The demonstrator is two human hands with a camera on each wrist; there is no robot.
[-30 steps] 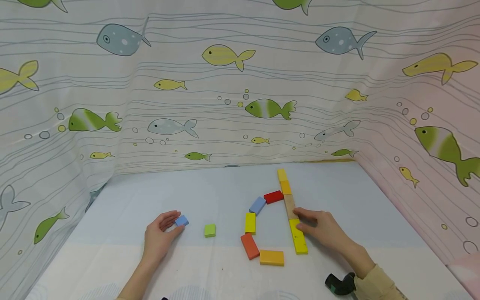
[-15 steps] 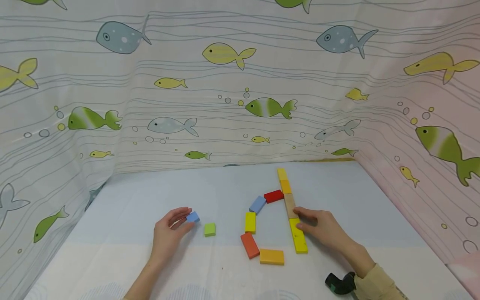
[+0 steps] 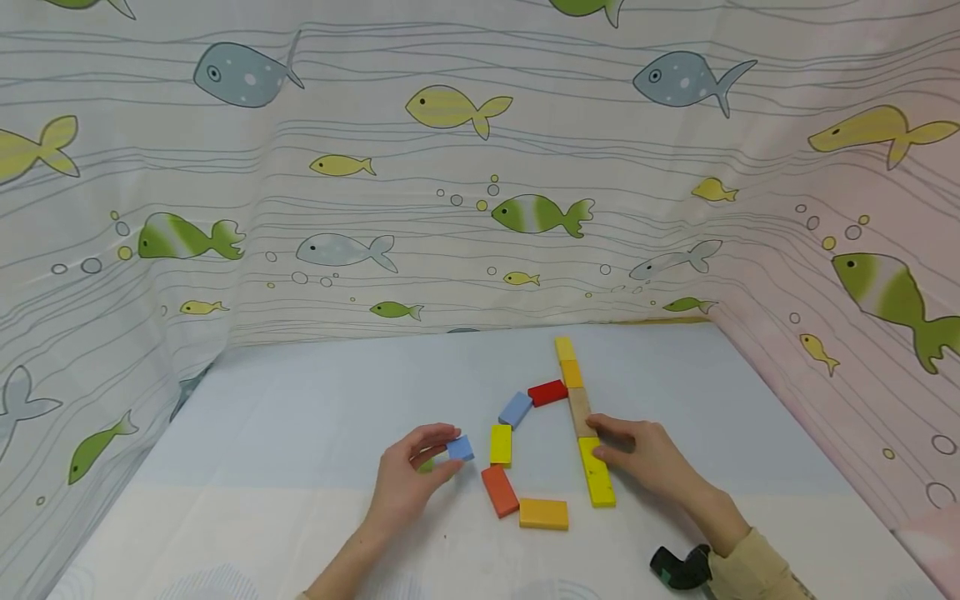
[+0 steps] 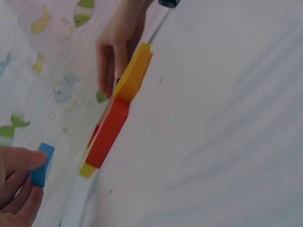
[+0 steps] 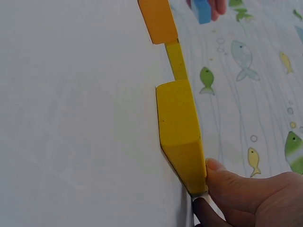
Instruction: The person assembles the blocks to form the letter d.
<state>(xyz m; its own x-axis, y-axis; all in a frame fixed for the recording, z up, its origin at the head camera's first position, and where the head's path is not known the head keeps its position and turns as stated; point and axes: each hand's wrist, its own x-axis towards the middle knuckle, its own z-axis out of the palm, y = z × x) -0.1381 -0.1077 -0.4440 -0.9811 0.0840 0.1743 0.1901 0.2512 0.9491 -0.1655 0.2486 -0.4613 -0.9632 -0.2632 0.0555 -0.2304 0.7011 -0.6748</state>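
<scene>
My left hand (image 3: pixel 405 483) pinches a small blue block (image 3: pixel 460 448) between thumb and fingers, just left of a yellow block (image 3: pixel 501 446). A green block (image 3: pixel 426 466) lies partly hidden behind that hand. My right hand (image 3: pixel 648 454) rests at the right side of a straight column of blocks. Its fingertips touch the plain wooden block (image 3: pixel 578 408) and the long yellow block (image 3: pixel 598 483) below it. In the right wrist view the thumb lies against the yellow block (image 5: pixel 180 118). The left wrist view also shows the held blue block (image 4: pixel 42 164).
A curve of blocks bends left from the column: red (image 3: pixel 547 392), blue (image 3: pixel 515 410), yellow, orange-red (image 3: pixel 500 492) and amber (image 3: pixel 543 514). Two small yellow blocks (image 3: pixel 567 362) top the column. A black object (image 3: pixel 678 568) sits by the right sleeve. Fish-print cloth (image 3: pixel 450 208) surrounds the table.
My left hand has carried the blue block rightward across the table, past the green block, to near the curve. The right hand has stayed in place.
</scene>
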